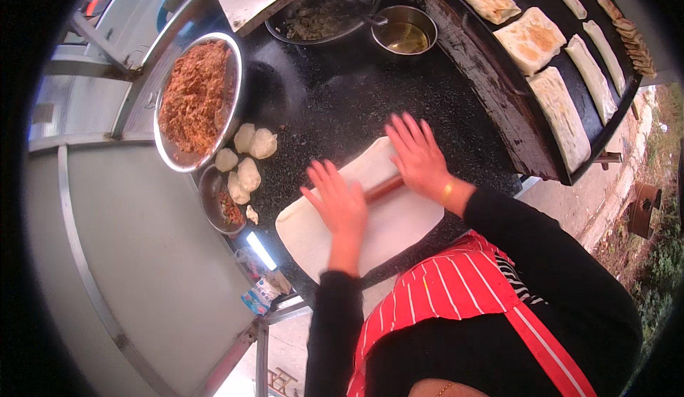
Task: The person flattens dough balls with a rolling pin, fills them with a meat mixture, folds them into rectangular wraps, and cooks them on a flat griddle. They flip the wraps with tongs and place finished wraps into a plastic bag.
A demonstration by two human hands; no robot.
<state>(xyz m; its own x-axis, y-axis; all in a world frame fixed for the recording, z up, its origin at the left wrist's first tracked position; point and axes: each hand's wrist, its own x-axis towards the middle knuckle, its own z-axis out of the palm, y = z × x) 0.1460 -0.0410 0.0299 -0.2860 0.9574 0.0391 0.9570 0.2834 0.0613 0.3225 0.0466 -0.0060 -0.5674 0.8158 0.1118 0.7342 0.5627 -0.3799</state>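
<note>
A wide sheet of rolled dough [395, 226] lies on the black speckled worktop. Across its middle runs a reddish-brown rolling pin [383, 188]. My left hand [339, 204] lies palm down over the pin's left part, fingers spread and slightly blurred. Over the pin's right end is my right hand [419, 159], also flat, with fingers extended and a gold-coloured band at the wrist. Neither hand's fingers wrap round the pin; the palms hide its ends. Left of the sheet, several pale dough pieces [248, 175] sit in a loose cluster.
A large metal bowl of reddish filling [235, 92] stands at the left, beside a smaller bowl [209, 204] of chopped food. Behind are a pan of chopped food [320, 39] and a metal bowl of oil [434, 33]. A griddle [580, 90] at the right holds flatbreads [561, 119].
</note>
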